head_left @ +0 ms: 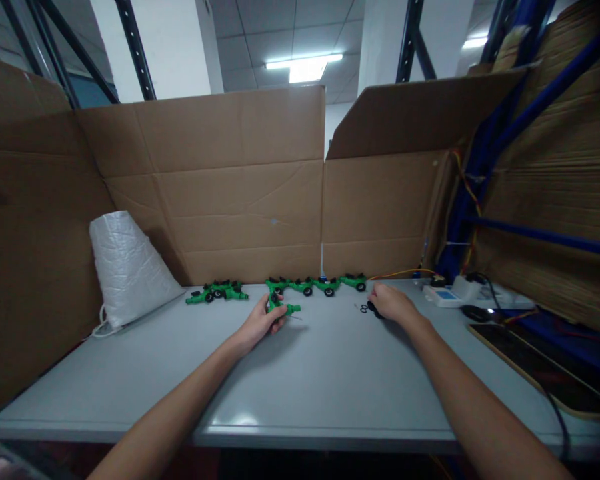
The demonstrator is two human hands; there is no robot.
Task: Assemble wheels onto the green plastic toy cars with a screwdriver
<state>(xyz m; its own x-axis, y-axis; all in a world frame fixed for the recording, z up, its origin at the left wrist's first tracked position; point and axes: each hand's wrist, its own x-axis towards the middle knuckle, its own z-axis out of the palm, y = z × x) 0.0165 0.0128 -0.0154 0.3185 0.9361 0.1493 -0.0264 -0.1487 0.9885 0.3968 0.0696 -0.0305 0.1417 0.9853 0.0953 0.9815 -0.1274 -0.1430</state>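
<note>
My left hand (263, 321) grips a small green toy plane (281, 307) with black wheels, held just above the grey table (300, 387). My right hand (390, 302) rests on the table farther right, its fingertips on small black parts (367, 308). A row of green toy planes (314, 285) lines the far edge against the cardboard. Another cluster of green toy pieces (219, 291) lies to the left of that row.
Cardboard walls (230, 187) enclose the table at the back and left. A white woven sack (127, 267) stands at the back left. A white power strip (453, 293) with cables and a dark board (535, 363) lie at the right.
</note>
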